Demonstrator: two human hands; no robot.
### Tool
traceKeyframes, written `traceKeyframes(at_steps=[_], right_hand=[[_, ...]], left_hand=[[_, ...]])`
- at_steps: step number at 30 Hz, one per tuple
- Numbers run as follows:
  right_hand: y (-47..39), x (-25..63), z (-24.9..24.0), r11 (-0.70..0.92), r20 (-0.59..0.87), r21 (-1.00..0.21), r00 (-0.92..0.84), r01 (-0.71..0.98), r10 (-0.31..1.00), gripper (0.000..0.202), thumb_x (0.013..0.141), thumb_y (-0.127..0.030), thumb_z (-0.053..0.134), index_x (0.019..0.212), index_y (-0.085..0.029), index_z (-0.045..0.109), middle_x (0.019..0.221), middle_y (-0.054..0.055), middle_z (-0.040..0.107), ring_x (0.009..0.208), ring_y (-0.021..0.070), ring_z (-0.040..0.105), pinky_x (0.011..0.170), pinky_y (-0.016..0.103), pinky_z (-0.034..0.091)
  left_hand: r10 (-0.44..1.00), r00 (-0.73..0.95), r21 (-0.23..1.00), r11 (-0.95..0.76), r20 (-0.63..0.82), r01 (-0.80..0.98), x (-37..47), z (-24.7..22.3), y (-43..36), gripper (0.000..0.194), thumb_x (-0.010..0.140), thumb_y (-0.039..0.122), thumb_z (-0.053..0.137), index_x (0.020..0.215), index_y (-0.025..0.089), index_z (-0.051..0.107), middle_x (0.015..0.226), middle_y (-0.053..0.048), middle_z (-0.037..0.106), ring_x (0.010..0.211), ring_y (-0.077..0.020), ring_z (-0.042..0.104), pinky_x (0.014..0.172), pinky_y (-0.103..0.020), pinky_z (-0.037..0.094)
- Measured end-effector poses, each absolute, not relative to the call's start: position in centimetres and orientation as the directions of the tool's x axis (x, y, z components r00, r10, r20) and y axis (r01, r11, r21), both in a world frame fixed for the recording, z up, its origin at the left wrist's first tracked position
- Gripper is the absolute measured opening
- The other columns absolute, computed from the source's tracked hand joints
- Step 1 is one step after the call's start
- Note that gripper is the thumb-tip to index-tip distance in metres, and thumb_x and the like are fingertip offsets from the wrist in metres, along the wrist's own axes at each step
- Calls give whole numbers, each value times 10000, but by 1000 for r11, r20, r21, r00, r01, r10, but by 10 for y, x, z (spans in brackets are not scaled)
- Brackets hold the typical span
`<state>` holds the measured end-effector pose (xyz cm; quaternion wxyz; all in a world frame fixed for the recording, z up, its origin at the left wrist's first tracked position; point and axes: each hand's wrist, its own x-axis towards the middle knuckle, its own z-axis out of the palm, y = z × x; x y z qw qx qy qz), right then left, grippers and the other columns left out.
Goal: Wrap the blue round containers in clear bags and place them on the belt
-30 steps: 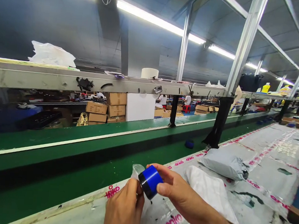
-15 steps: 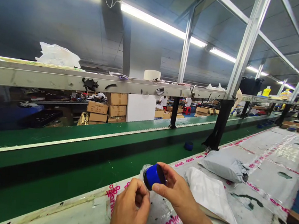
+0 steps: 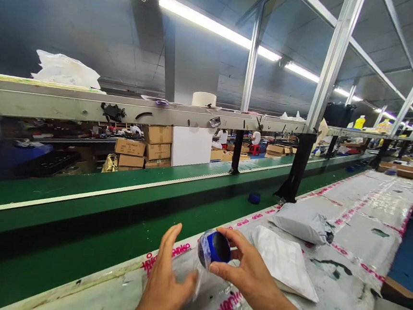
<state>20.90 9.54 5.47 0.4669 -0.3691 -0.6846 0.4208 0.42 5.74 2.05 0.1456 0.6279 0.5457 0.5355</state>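
Observation:
Between the thumb and fingers of my right hand [image 3: 245, 264] is a small round blue device with a black face [image 3: 220, 247], held above the table. Thin clear plastic film [image 3: 203, 251] covers its left side and hangs down below it. Just to the left, my left hand [image 3: 169, 275] is open, its fingers stretched up and its thumb apart and slightly blurred. The thumb is close to the hanging film; whether they touch I cannot tell. Another round blue piece [image 3: 254, 198] lies on the green conveyor belt [image 3: 119, 244] ahead.
A white padded packet [image 3: 284, 258] and a grey plastic bag [image 3: 301, 223] lie on the plastic-covered table [image 3: 351, 235] to the right. A metal post [image 3: 299, 168] stands at the belt's edge. A shelf rail [image 3: 173, 116] crosses above. Cardboard boxes [image 3: 159, 141] and two seated people are beyond.
My left hand has opened from a pinch at the film and moved slightly left. The blue device has turned in my right hand, showing more of its black face. The view has shifted a little.

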Motion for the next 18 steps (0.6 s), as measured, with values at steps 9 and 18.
traceKeyframes(at_steps=[9, 18], right_hand=[[84, 194, 52, 565, 450, -767, -373, 305, 812, 515, 791, -358, 828, 1248, -228, 631, 1135, 68, 695, 980, 266, 642, 882, 404, 525], [88, 208, 55, 732, 560, -657, -532, 183, 635, 277, 979, -202, 570, 1239, -254, 653, 1288, 68, 659, 1178, 221, 620, 950, 338, 538]], left_hand=[[963, 31, 963, -267, 268, -22, 33, 25, 58, 605, 705, 363, 846, 1240, 197, 619, 1245, -106, 703, 1138, -302, 663, 1004, -405, 520], [985, 147, 954, -45, 92, -297, 21, 29, 50, 630, 704, 533, 838, 1181, 172, 641, 1098, -105, 711, 950, -244, 657, 744, -308, 512]])
